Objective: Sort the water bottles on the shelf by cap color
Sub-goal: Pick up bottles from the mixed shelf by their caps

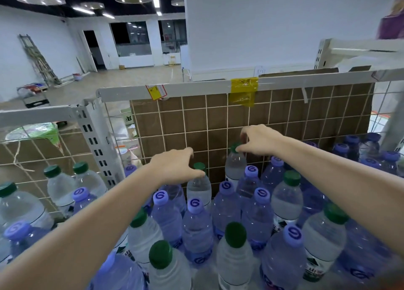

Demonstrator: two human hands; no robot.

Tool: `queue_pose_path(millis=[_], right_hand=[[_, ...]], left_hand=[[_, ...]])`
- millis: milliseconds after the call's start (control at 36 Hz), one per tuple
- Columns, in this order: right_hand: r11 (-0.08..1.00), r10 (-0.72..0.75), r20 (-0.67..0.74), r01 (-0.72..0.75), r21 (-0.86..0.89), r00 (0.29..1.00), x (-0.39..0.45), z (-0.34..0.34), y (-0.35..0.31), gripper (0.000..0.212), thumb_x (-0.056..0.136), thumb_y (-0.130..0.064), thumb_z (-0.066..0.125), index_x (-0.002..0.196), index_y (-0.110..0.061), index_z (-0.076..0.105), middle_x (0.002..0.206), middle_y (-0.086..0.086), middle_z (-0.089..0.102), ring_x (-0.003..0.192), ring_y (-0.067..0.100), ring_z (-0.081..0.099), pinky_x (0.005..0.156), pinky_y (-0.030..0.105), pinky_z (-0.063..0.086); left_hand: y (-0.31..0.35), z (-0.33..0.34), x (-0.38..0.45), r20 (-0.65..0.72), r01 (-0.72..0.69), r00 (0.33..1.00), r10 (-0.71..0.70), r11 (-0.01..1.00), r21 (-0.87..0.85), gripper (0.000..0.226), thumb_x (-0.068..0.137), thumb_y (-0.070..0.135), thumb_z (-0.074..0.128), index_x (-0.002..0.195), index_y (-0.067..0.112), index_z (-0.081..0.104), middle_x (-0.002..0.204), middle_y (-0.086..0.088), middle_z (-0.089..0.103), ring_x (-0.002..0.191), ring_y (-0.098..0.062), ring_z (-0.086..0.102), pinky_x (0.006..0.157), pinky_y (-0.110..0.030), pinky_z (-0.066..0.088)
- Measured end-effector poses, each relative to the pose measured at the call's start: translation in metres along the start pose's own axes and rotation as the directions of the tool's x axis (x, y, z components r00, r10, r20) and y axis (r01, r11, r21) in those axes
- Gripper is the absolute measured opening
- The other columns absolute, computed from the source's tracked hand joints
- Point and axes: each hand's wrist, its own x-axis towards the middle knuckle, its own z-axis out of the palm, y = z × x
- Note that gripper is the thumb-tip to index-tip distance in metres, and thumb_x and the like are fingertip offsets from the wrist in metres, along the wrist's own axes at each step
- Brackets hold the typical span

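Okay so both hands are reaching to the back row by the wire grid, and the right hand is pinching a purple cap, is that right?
Not quite. In the head view the right hand is pinching a green cap, not a purple one. The rest holds: both hands, including the left hand, reach to the back row by the wire grid.

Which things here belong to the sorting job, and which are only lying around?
Belong to the job:
- green-capped bottles
- purple-capped bottles
- right hand, fingers on the cap of a raised green-capped bottle
- left hand, next to another green cap

Just lying about:
- yellow tape
- red price tag
- brown cardboard
- ladder
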Motion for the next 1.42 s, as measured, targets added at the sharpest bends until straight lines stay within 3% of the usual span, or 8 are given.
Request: queue_pose_path(millis=[111, 361, 556, 750, 1000, 1111, 1222, 1417], right_hand=[[0.999, -0.010, 0.097, 0.014, -0.044, 0.995, 0.012, 0.013, 0.000, 0.062, 0.088, -0.049, 0.062, 0.140, -0.023, 0.043, 0.132, 0.009, 0.056, 0.115, 0.030, 0.056, 0.093, 0.042, 0.049], [0.999, -0.053, 0.168, 0.053, 0.004, 0.984, 0.019, 0.030, 0.001, 0.050, 0.092, -0.042, 0.060, 0.131, -0.014, 0.046, 0.119, 0.011, 0.058, 0.097, 0.024, 0.054, 0.075, 0.032, 0.041], [0.995, -0.091, 0.110, 0.086, 0.049, 0.990, 0.013, 0.028, 0.004, 0.031, 0.088, -0.043, 0.065, 0.101, -0.021, 0.048, 0.105, 0.009, 0.061, 0.093, 0.026, 0.059, 0.078, 0.039, 0.051], [0.989, -0.142, -0.093, 0.145, 0.029, 0.985, -0.007, 0.008, -0.009, 0.029, 0.090, -0.048, 0.058, 0.101, -0.023, 0.050, 0.097, 0.002, 0.062, 0.088, 0.025, 0.060, 0.075, 0.039, 0.051], [0.936, -0.141, -0.476, 0.274, 0.222, 0.868, -0.038, -0.040, -0.053, 0.028, 0.091, -0.043, 0.060, 0.098, -0.018, 0.053, 0.081, -0.001, 0.057, 0.073, 0.018, 0.054, 0.057, 0.028, 0.036], [0.873, -0.159, -0.598, 0.395, 0.286, 0.785, -0.050, -0.058, -0.078, 0.028, 0.091, -0.041, 0.061, 0.099, -0.015, 0.053, 0.084, 0.000, 0.057, 0.077, 0.018, 0.051, 0.056, 0.025, 0.034], [0.817, -0.196, -0.674, 0.499, 0.289, 0.712, -0.064, -0.074, -0.105, 0.026, 0.091, -0.037, 0.063, 0.103, -0.015, 0.056, 0.086, -0.002, 0.055, 0.079, 0.015, 0.049, 0.056, 0.023, 0.034], [0.734, -0.279, -0.700, 0.616, 0.286, 0.657, -0.083, -0.087, -0.156, 0.029, 0.089, -0.039, 0.062, 0.101, -0.013, 0.059, 0.075, -0.009, 0.049, 0.072, 0.011, 0.046, 0.054, 0.016, 0.033]], left_hand=[[0.005, 0.013, 0.011, 0.054, -0.031, 0.998, 0.033, 0.999, -0.030, 0.057, 0.084, 0.059, 0.053, 0.129, 0.026, 0.042, 0.119, 0.000, 0.060, 0.103, -0.022, 0.057, 0.088, -0.040, 0.049], [0.009, 0.029, 0.017, 0.074, -0.042, 0.996, 0.048, 0.996, -0.075, 0.034, 0.090, 0.045, 0.053, 0.108, 0.019, 0.042, 0.101, -0.006, 0.062, 0.090, -0.026, 0.060, 0.077, -0.038, 0.050], [0.011, 0.030, 0.013, -0.017, 0.000, 1.000, -0.001, 0.998, -0.069, 0.032, 0.092, 0.048, 0.051, 0.104, 0.020, 0.041, 0.102, -0.003, 0.061, 0.090, -0.023, 0.057, 0.071, -0.035, 0.044], [0.010, 0.008, -0.005, -0.234, 0.026, 0.970, -0.073, 0.980, -0.198, 0.029, 0.091, 0.048, 0.050, 0.100, 0.022, 0.039, 0.093, -0.001, 0.060, 0.085, -0.024, 0.059, 0.075, -0.039, 0.048], [0.007, -0.039, -0.052, -0.595, -0.103, 0.771, -0.227, 0.877, -0.470, 0.028, 0.093, 0.039, 0.056, 0.102, 0.014, 0.046, 0.075, 0.004, 0.052, 0.065, -0.013, 0.049, 0.057, -0.029, 0.038], [0.003, -0.059, -0.080, -0.704, -0.160, 0.649, -0.288, 0.853, -0.497, 0.029, 0.094, 0.036, 0.055, 0.103, 0.010, 0.047, 0.077, 0.005, 0.051, 0.065, -0.012, 0.047, 0.065, -0.032, 0.046], [-0.009, -0.078, -0.110, -0.790, -0.204, 0.537, -0.297, 0.863, -0.463, 0.023, 0.093, 0.031, 0.057, 0.095, 0.015, 0.041, 0.074, 0.009, 0.043, 0.064, -0.008, 0.043, 0.062, -0.030, 0.043], [-0.038, -0.105, -0.165, -0.843, -0.234, 0.461, -0.277, 0.878, -0.417, 0.023, 0.093, 0.029, 0.058, 0.096, 0.014, 0.041, 0.077, 0.011, 0.040, 0.065, 0.000, 0.039, 0.053, -0.009, 0.039]])
